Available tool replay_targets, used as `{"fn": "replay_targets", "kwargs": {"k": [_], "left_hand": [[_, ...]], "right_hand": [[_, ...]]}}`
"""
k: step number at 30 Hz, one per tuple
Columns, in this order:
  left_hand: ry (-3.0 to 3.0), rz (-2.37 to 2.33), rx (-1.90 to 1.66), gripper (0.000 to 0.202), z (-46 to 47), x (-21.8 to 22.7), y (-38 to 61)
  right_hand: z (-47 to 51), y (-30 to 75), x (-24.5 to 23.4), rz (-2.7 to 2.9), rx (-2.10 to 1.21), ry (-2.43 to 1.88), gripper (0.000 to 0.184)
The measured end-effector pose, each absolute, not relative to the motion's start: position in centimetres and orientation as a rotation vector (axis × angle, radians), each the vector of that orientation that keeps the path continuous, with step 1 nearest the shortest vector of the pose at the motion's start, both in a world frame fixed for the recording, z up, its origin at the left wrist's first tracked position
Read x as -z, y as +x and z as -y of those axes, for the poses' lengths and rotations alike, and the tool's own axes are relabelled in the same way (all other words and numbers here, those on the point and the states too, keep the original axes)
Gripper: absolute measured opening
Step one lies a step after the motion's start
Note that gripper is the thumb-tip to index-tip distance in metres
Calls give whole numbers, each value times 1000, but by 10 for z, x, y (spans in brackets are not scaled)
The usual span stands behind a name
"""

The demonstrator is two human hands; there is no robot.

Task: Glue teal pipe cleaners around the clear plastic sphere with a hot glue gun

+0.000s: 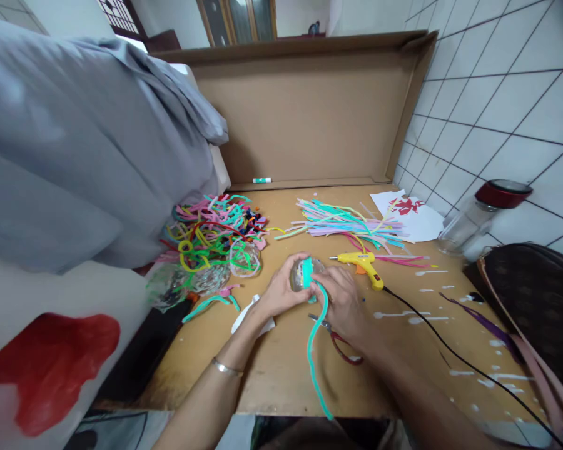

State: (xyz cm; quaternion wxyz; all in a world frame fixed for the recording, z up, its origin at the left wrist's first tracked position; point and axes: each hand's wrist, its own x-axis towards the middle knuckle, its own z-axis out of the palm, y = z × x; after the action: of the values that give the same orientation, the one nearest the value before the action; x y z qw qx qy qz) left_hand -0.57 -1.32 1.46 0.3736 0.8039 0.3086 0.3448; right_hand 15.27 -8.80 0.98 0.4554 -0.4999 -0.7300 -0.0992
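Observation:
My left hand [281, 292] grips a small clear plastic ball [299, 277] over the middle of the wooden table [272, 375]. A teal pipe cleaner [315, 340] is wrapped over the ball and trails down toward the table's front edge. My right hand [340, 300] pinches this pipe cleaner against the ball, its fingers closed. Red-handled scissors [342, 350] lie partly under my right hand.
A yellow glue gun [363, 265] lies right of my hands, its black cord [450, 353] running to the front right. Tangled pipe cleaners [211, 231] and clear balls [244, 259] sit left, straight pipe cleaners [342, 225] behind. A red-lidded jar [478, 215], a brown bag [530, 306], a cardboard box [309, 112] and grey cloth [75, 144] surround the table.

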Motion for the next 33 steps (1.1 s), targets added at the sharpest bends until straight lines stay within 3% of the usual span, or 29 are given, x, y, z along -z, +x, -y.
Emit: {"fn": "replay_targets", "kwargs": {"k": [7,14,33], "left_hand": [[2044,-724,-897,48,12,-19,-5],[2024,-696,-922,56,14,-17,-4],[2088,-627,-955,43,10,-12,-4]], "right_hand": [[88,155,-9,1793,221,-1238,19],[92,157,-13,1828,149,-1314,18],[92,159,-12,1835,91,-1312,21]]}}
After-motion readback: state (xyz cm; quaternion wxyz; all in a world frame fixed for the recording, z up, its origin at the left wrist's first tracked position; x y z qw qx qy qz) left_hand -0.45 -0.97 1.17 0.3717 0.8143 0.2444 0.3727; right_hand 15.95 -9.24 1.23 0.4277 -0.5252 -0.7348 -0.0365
